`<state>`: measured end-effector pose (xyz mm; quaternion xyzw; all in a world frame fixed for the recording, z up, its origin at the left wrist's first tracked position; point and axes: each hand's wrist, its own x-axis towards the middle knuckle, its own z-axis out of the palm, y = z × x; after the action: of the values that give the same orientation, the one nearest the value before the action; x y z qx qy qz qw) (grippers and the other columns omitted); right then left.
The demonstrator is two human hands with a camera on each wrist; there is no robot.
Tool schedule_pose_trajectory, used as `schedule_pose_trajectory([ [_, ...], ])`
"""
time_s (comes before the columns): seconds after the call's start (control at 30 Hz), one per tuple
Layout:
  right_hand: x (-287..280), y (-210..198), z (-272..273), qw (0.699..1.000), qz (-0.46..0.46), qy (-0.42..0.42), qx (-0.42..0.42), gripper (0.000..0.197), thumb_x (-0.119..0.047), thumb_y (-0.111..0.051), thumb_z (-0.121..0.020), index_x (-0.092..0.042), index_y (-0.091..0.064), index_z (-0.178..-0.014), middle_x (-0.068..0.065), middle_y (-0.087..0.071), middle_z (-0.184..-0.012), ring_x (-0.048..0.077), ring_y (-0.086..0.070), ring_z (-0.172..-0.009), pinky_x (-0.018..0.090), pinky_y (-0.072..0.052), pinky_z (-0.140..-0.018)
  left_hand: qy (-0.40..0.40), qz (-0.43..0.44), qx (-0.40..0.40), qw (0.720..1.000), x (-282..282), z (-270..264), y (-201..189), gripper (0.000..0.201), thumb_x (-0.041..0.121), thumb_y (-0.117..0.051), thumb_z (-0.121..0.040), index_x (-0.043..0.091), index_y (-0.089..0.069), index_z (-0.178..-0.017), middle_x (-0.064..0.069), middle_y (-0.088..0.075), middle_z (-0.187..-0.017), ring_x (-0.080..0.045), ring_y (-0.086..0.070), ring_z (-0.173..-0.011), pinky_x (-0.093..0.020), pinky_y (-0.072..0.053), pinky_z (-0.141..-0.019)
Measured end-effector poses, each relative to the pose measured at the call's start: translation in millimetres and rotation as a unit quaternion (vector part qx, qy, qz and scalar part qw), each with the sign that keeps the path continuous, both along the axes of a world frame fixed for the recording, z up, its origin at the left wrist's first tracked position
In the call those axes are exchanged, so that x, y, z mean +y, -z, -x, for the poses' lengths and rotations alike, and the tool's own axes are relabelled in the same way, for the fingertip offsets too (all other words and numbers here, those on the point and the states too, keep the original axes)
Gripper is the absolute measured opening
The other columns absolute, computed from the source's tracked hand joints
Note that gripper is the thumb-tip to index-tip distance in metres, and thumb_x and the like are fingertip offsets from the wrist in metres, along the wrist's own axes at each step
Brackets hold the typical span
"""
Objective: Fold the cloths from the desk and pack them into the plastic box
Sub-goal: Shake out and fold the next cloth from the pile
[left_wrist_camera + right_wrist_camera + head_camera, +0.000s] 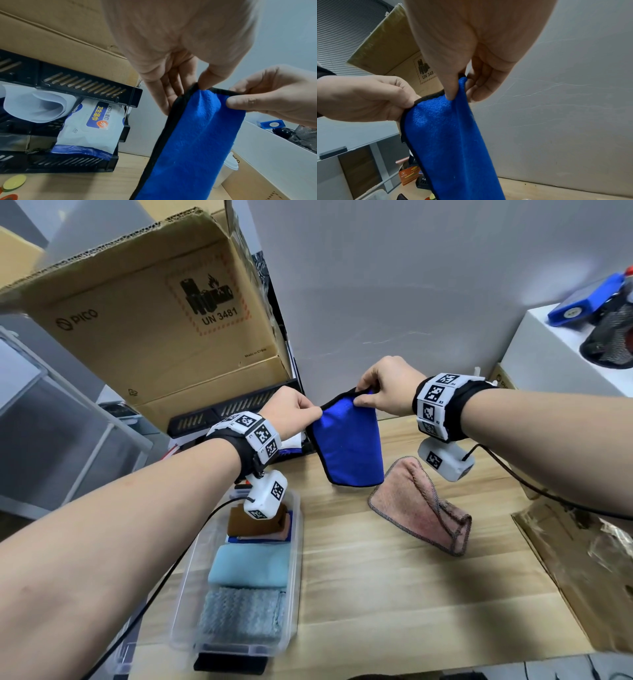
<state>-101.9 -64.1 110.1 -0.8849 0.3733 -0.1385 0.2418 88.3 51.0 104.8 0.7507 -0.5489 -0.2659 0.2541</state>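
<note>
Mid-task at the light wooden desk (411,594): I judge the packing mostly done. The clear plastic box (294,559), lower left of the head view, already holds a row of folded cloths, among them a grey-blue ribbed one (241,616), a pale blue one (250,565) and a brown one (253,520) at the far end. A pink cloth with dark stitched edging (416,508) lies rumpled right of centre, not yet folded. At centre I hold the bright blue fleece cloth with black trim (349,443) hanging above the desk, apparently doubled. My left hand (291,409) pinches one top corner between thumb and fingers; my right hand (387,388) pinches the other, close together. Two cloths look left to pack.
</note>
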Motion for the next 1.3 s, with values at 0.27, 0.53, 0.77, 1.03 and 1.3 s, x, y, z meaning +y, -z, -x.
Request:
schedule_pose_trajectory([
  [0.27,-3.6,3.0,3.7,0.999,-0.031,0.03,-0.025,0.017,-0.029,-0.08,-0.077,-0.019,-0.076,-0.091,-0.01,-0.059,-0.068,0.003,-0.052,-0.065,0.017,-0.038,-0.063,-0.046,0.057,-0.024,0.997,-2.5,-5.2,-0.5,0.013,0.008,-0.067,-0.077,0.014,-0.078,-0.08,0.01,-0.066,-0.064,0.007,-0.05,-0.04,-0.011,-0.041,-0.047],
  [0.53,0.2,7.2,3.4,0.997,-0.043,0.022,-0.053,0.015,-0.025,-0.067,-0.086,-0.014,-0.076,-0.091,-0.002,-0.072,-0.084,0.013,-0.064,-0.08,0.021,-0.047,-0.077,-0.052,0.096,-0.056,0.992,-1.5,-3.0,1.2,0.011,0.004,-0.061,-0.073,0.01,-0.07,-0.073,0.005,-0.06,-0.058,-0.003,-0.047,-0.044,-0.013,-0.041,-0.045],
  [0.77,-0.6,11.4,5.6,0.997,-0.039,0.029,-0.054,0.012,-0.031,-0.077,-0.08,-0.021,-0.073,-0.075,-0.007,-0.067,-0.072,0.009,-0.061,-0.073,0.021,-0.048,-0.073,-0.046,0.093,-0.056,0.993,-3.0,-4.6,4.4,0.011,0.002,-0.063,-0.073,0.01,-0.07,-0.073,0.001,-0.061,-0.06,-0.008,-0.05,-0.046,-0.014,-0.043,-0.046],
  [1.03,-6.0,16.8,1.7,0.993,-0.037,0.056,-0.101,0.033,-0.027,-0.085,-0.07,-0.022,-0.06,-0.091,-0.008,-0.056,-0.07,0.011,-0.054,-0.066,0.027,-0.047,-0.066,-0.057,0.074,-0.019,0.995,-10.3,-4.6,8.8,0.025,-0.003,-0.065,-0.069,0.011,-0.061,-0.09,0.0,-0.064,-0.075,-0.008,-0.053,-0.058,-0.019,-0.043,-0.053],
  [1.3,-11.5,11.4,0.4,0.996,-0.02,0.038,-0.078,0.008,-0.019,-0.072,-0.08,-0.024,-0.072,-0.086,0.005,-0.069,-0.081,0.02,-0.06,-0.074,0.03,-0.053,-0.074,-0.063,0.102,-0.059,0.991,-17.4,-10.1,2.1,0.025,-0.002,-0.06,-0.071,0.014,-0.065,-0.089,0.004,-0.062,-0.074,-0.005,-0.054,-0.062,-0.014,-0.045,-0.056],
])
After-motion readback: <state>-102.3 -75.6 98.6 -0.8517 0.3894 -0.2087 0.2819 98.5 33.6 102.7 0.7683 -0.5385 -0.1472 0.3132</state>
